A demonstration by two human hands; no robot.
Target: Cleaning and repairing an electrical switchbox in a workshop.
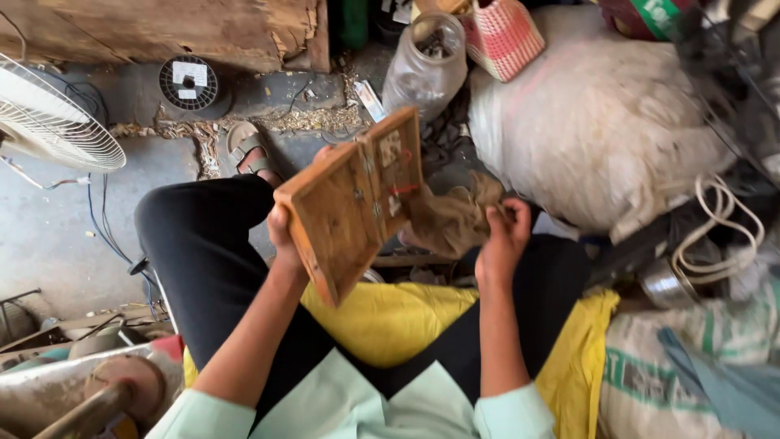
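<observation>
My left hand (282, 232) grips a shallow wooden box (349, 203) by its lower left edge and holds it tilted above my lap. Small metal fittings and a red wire show on its upper right part. My right hand (504, 236) is closed on a crumpled brown cloth (451, 215), which lies right against the right edge of the box. I sit with black trousers and a yellow cloth (390, 317) spread over my lap.
A white fan (49, 122) stands at the left, a wire spool (188, 83) on the floor behind it. A plastic jar (426, 65), a woven red bag (504, 32) and a big white sack (593, 122) fill the right. A sandalled foot (248, 150) rests on the floor.
</observation>
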